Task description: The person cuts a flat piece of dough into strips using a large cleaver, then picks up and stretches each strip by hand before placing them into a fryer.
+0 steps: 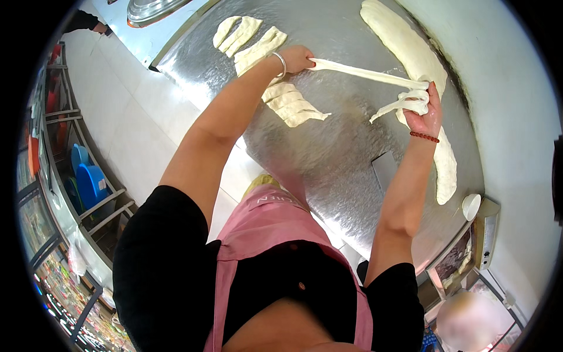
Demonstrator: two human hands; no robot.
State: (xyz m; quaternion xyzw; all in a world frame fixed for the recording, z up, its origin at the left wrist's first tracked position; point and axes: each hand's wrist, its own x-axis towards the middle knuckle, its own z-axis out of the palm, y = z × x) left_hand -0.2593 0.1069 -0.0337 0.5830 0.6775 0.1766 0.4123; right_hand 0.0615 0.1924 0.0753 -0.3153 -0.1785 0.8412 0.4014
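Observation:
My left hand [297, 59], with a silver bangle at the wrist, pinches one end of a stretched dough strip [369, 74]. The strip runs taut above the metal worktop [334, 145] to my right hand [425, 110], which wears a red bead bracelet. Looped dough hangs from the right hand's fingers, its thin tail pointing left. Behind that hand lies a long dough log [404, 48], partly hidden by it. Cut dough strips [292, 103] lie in a row below and beside my left forearm, which covers some of them. More cut pieces [237, 35] sit farther up.
A flat metal blade [385, 169], perhaps a dough scraper, lies beside my right forearm. A white bowl [471, 207] stands at the worktop's right end, near a metal appliance [488, 233]. A wall [506, 110] borders the right side. Another person's hand [103, 28] shows at upper left.

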